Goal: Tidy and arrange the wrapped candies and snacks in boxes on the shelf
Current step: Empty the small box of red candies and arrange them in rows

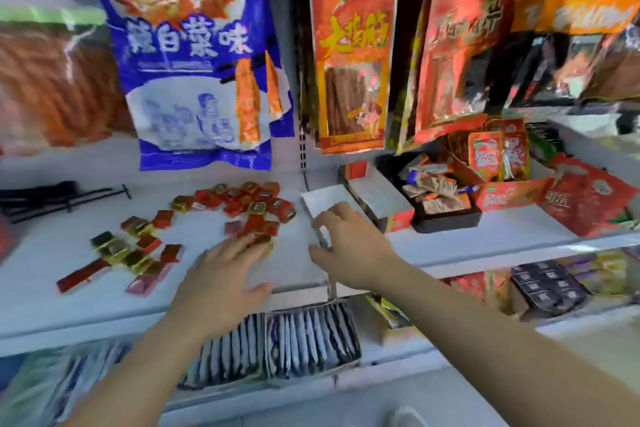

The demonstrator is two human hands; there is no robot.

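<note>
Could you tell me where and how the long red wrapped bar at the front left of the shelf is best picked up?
Probably pinch the long red bar across its narrow width near its free lower-left end, coming from above. It lies flat on the shelf, so its long edges are open, while its other end sits against the gold candies.

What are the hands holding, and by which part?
The right hand pinches the white box by its edge; the left hand rests open on the candies, holding nothing.
</note>
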